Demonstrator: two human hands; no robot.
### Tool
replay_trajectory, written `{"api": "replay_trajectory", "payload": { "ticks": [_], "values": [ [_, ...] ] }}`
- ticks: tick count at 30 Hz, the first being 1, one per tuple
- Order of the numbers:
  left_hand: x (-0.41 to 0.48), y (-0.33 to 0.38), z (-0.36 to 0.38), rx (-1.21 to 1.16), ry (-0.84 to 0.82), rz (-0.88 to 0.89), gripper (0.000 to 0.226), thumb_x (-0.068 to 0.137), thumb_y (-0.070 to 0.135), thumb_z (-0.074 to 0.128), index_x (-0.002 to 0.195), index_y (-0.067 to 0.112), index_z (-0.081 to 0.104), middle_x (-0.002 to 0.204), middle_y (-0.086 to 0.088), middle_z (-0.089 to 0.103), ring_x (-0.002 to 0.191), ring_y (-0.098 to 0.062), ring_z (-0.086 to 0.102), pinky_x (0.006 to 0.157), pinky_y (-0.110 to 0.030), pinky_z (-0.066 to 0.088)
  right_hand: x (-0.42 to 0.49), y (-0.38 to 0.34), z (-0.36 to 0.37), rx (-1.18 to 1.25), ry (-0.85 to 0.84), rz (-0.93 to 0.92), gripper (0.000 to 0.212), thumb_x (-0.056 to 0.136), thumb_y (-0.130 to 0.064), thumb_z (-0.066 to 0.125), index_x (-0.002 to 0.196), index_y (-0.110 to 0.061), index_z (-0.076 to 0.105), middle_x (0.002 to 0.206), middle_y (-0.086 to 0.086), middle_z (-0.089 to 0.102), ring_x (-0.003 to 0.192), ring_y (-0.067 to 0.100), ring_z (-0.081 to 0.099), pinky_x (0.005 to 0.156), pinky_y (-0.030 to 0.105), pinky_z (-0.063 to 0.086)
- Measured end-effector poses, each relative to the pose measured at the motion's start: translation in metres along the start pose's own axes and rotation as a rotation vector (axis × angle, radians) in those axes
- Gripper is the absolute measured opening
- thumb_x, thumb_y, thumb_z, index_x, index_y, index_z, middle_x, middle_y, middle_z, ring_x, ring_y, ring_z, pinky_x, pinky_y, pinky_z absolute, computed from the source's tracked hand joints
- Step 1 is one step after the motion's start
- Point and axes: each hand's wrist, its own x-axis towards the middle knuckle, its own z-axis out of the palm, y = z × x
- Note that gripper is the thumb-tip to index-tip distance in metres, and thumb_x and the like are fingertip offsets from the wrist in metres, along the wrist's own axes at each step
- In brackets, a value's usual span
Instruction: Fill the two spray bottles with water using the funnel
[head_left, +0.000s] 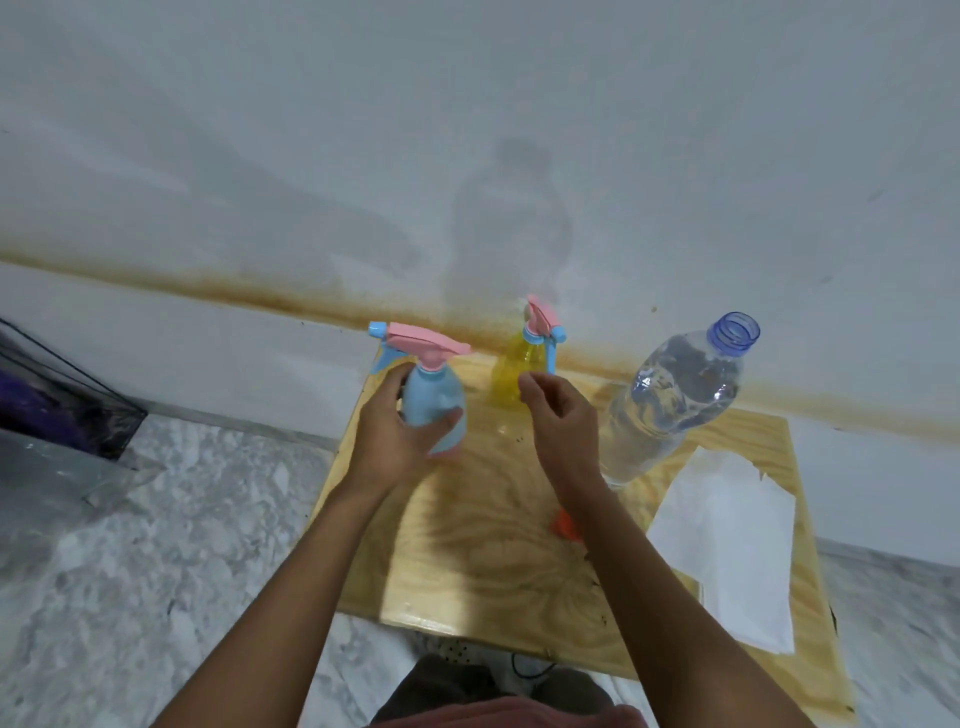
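No readable text anywhere. The water bottle (670, 400) on my right has no label I can see, just clear plastic. The blue spray bottle (434, 410) under my left hand (395, 431) and the yellow spray bottle (514, 374) further back show no print or brand. The white paper (727, 540) at the near right looks blank, though the view is soft there, so faint marks might be missed. The wooden board (467, 561) carries only grain, no numbers or signs.

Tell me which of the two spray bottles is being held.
The blue spray bottle: the left hand wraps around its body. The yellow spray bottle stands free behind the right hand, which is empty.
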Motion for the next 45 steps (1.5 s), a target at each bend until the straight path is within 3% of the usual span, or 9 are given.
{"api": "replay_trajectory", "payload": {
  "ticks": [4,10,16,24,29,32,36,40,45],
  "values": [
    [0.044,-0.011,-0.002,0.056,0.012,-0.060,0.061,0.072,0.029,0.087,0.124,0.023,0.057,0.113,0.007,0.065,0.099,-0.016,0.063,0.083,-0.035,0.055,0.015,0.038,-0.007,-0.158,0.063,0.125,0.027,0.094,-0.026,0.065,0.119,-0.016,0.065,0.098,-0.003,0.069,0.095,0.013,0.066,0.072,0.009,0.049],
    [0.088,-0.023,0.009,0.043,-0.023,-0.102,0.057,0.077,0.022,0.084,0.126,0.019,0.055,0.112,0.006,0.062,0.100,-0.015,0.059,0.070,-0.013,0.042,0.047,0.057,0.002,-0.294,0.073,0.190,0.066,0.087,-0.037,0.072,0.142,-0.014,0.046,0.134,0.004,0.055,0.121,0.015,0.053,0.100,0.031,0.044],
    [0.080,-0.023,0.016,-0.020,-0.021,-0.102,0.054,0.080,0.009,0.081,0.127,0.015,0.054,0.104,0.008,0.062,0.084,0.011,0.060,0.065,0.000,0.042,0.059,0.055,0.008,-0.315,0.081,0.143,0.086,0.075,-0.055,0.076,0.145,-0.018,0.042,0.140,0.004,0.047,0.130,0.020,0.046,0.107,0.046,0.042],
    [0.111,-0.054,0.027,-0.007,-0.052,-0.130,0.058,0.077,0.013,0.084,0.128,0.013,0.056,0.111,0.003,0.063,0.088,0.022,0.056,0.070,0.000,0.042,0.092,0.071,0.019,-0.252,0.079,0.137,0.065,0.079,-0.040,0.080,0.135,-0.031,0.047,0.116,-0.021,0.053,0.113,0.003,0.049,0.093,0.022,0.037],
    [0.110,-0.054,0.025,-0.044,-0.067,-0.130,0.059,0.077,0.009,0.083,0.127,0.015,0.053,0.112,0.005,0.062,0.097,-0.001,0.061,0.071,-0.005,0.046,0.092,0.063,0.022,-0.289,0.085,0.148,0.064,0.080,-0.044,0.078,0.134,-0.023,0.051,0.112,-0.014,0.055,0.105,0.007,0.051,0.089,0.024,0.039],
    [0.103,-0.044,0.026,-0.108,-0.053,-0.118,0.068,0.074,-0.006,0.081,0.125,0.019,0.044,0.110,0.006,0.055,0.093,0.011,0.060,0.066,-0.008,0.049,0.085,0.051,0.021,-0.280,0.099,0.143,0.063,0.080,-0.044,0.078,0.132,-0.019,0.053,0.102,-0.015,0.053,0.100,0.007,0.050,0.088,0.027,0.040],
    [0.062,-0.038,0.028,0.212,0.084,-0.093,0.090,0.064,0.040,0.087,0.137,0.013,0.042,0.121,-0.001,0.047,0.114,-0.011,0.042,0.088,-0.026,0.043,0.062,0.026,0.019,-0.272,0.134,0.098,0.055,0.076,-0.046,0.080,0.116,-0.013,0.060,0.108,0.007,0.068,0.099,0.018,0.061,0.079,0.023,0.044],
    [0.015,-0.030,0.033,0.262,-0.046,0.002,0.097,0.065,0.055,0.080,0.145,0.020,0.037,0.137,-0.006,0.037,0.128,-0.023,0.034,0.096,-0.034,0.040,0.039,0.008,0.016,-0.265,0.128,0.034,0.041,0.072,-0.051,0.082,0.099,-0.032,0.057,0.088,-0.013,0.062,0.081,-0.014,0.057,0.070,0.007,0.040],
    [-0.009,0.002,0.040,0.179,-0.168,0.228,0.096,0.066,0.063,0.071,0.145,0.018,0.041,0.140,0.003,0.044,0.132,-0.020,0.043,0.104,-0.032,0.042,0.011,-0.011,0.009,-0.255,0.132,-0.051,0.042,0.070,-0.057,0.080,0.096,-0.027,0.065,0.087,-0.010,0.070,0.085,0.001,0.065,0.079,0.031,0.055]
  ]
}}
